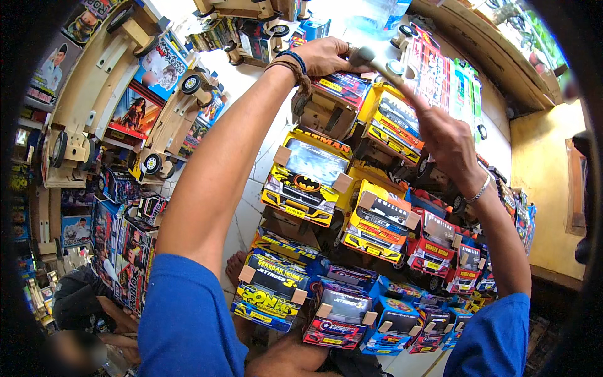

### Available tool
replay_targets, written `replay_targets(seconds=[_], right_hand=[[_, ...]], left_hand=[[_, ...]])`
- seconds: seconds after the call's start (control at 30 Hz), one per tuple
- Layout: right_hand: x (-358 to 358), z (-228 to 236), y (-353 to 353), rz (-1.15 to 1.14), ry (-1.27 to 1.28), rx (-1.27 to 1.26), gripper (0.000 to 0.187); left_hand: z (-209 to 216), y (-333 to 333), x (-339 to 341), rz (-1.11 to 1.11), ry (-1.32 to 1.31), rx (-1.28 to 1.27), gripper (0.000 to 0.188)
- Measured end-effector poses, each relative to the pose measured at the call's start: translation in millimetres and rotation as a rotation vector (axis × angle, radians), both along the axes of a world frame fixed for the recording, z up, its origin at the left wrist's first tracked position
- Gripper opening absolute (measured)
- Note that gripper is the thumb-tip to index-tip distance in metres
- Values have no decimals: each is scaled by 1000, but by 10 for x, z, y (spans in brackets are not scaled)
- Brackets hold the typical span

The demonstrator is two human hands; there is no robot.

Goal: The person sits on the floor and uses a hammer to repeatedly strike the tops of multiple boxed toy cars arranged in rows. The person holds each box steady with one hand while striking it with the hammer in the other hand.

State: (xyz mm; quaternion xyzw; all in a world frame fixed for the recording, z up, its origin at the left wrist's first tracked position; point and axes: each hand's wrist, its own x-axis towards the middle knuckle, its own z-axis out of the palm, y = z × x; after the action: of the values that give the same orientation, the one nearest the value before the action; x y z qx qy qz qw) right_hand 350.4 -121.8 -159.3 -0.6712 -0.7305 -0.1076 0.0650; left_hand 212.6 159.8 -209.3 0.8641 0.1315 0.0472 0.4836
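In my right hand (447,141) is a hammer (402,87), its handle slanting up and left to the dark head. My left hand (321,56) lies just beside the hammer head, fingers pressed together at the top edge of a wooden toy truck (348,88). Whatever those fingertips pinch is too small to make out. Bare wood shows on that truck's near side, with coloured printed panels above. Just right of it stands a yellow toy truck (394,119). Below my left hand is another yellow truck (301,179) with a bat emblem.
Several printed toy trucks (339,314) stand in rows toward me. Wooden truck bodies with wheels (78,132) are stacked at the left. Long red and green trucks (433,69) line the far right beside a wooden beam (490,50). Another person's arm (119,314) shows at lower left.
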Motion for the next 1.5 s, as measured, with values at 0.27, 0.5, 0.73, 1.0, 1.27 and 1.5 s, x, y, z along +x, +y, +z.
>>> replay_targets(seconds=[0.27,0.5,0.73,1.0,1.27,1.5], right_hand=[[-36,-39,4,18,25,64,73],[0,-38,10,17,27,166,74],[-54,-23,-42,13,40,138,72],[-69,-30,-51,-66,35,49,70],[-206,55,231,-314,506,192,55],[-157,-51,998,-571,978,-139,50]], left_hand=[[0,24,-8,-65,-46,-44,30],[-93,38,36,-38,-32,-88,35],[15,5,5,-80,-22,42,29],[-59,50,13,-71,-58,-23,30],[7,-64,-62,-65,-148,-14,36],[19,-65,-95,50,-131,-103,32]])
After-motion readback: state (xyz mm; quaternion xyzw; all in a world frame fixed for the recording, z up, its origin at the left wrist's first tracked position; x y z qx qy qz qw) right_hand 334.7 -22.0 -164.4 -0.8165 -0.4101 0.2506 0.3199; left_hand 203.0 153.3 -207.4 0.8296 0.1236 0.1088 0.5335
